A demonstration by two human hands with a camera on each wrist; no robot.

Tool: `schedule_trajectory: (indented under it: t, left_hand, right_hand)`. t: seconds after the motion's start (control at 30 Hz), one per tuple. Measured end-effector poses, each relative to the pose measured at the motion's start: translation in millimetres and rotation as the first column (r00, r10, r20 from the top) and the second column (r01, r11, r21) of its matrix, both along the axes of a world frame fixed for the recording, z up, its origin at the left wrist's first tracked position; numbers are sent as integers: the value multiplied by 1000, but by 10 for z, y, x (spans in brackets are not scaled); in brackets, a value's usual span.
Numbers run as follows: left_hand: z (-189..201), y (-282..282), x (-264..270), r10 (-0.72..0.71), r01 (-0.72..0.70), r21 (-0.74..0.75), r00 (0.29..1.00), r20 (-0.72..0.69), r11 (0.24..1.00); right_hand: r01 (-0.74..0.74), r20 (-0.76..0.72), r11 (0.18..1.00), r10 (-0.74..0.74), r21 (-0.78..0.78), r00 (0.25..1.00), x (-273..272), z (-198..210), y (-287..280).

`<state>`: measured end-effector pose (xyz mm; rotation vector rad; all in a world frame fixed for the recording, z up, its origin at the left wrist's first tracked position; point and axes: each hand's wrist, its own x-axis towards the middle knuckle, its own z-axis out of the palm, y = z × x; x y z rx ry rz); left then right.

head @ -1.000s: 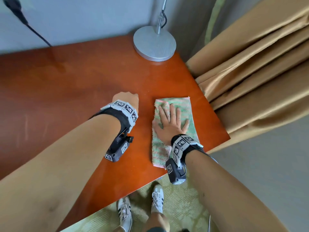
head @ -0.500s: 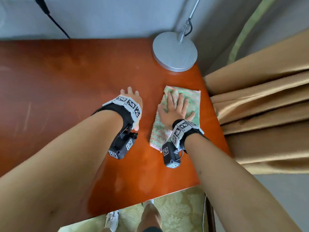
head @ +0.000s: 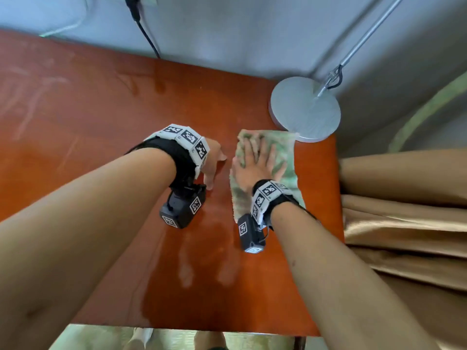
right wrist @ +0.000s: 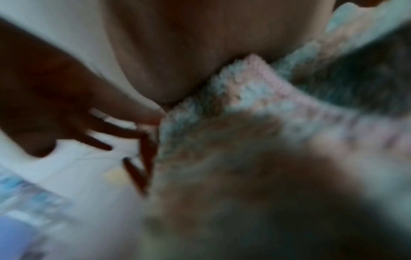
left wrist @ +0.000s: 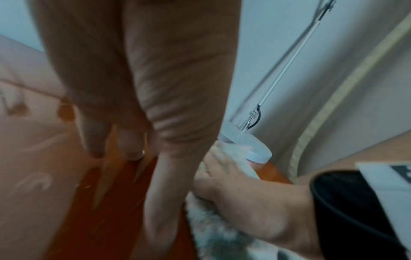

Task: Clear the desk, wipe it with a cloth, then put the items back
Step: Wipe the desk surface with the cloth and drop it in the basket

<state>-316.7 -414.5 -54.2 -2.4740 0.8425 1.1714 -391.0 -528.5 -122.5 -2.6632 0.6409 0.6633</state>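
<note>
Where cloth [head: 283, 157] touches lamp base [head: 305, 109] — right hand [head: 255, 165] presses flat.

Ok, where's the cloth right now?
In the head view the cloth lies flat on the desk near its right edge, under the right hand, its far corner at the lamp base.

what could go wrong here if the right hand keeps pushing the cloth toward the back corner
The cloth already reaches the lamp base, so another push from the right hand might bunch it or nudge the lamp. The cloth also lies close to the desk edge by the curtain and could slip off.
</note>
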Motion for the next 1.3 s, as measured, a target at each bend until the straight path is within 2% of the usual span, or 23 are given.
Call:
schedule_trajectory:
  t: [0.07,0.13,0.23,0.43,0.57,0.7,0.8,0.87,1.07,1.3]
  left_hand:
    - [-10,50,-4,90,-80,-105,992,94,991]
    - [-33,120,-4,164,-138,-156,972,168,978]
    - [-153,222,0,238,-212,-153,954,180,965]
    - [-285,214,113,390,-385,-65,908,152,921]
    - [-353,198,204,331,-329,-38,931,150,943]
    - [-152,236,382,241,-243,-1,965,106,970]
    - [16,337,620,367,-342,-189,922,123,921]
    - [-6,353,739,446,-394,-278,881,158,876]
    - [-247,183,864,440,-438,-42,892,102,898]
    - [-145,307,1151,204,-209,28,969,138,977]
  right_hand:
    - [-142,10,989,141,42,990,37,-16,248]
    - [-211,11,976,210,61,978,53,-51,286]
    - [-231,46,969,227,89,973,-11,-87,67]
    - [-226,35,974,225,24,974,46,-114,-234]
    - [-259,25,966,260,-16,965,231,-114,-290]
    - [-271,30,963,271,-19,962,525,-109,-359]
    - [-243,39,970,243,2,969,746,-117,-358]
    - [-231,54,973,230,8,972,871,-119,-343]
    - [-166,102,985,160,52,982,1230,-157,-327]
    - [-131,80,991,130,9,988,1772,-145,-329]
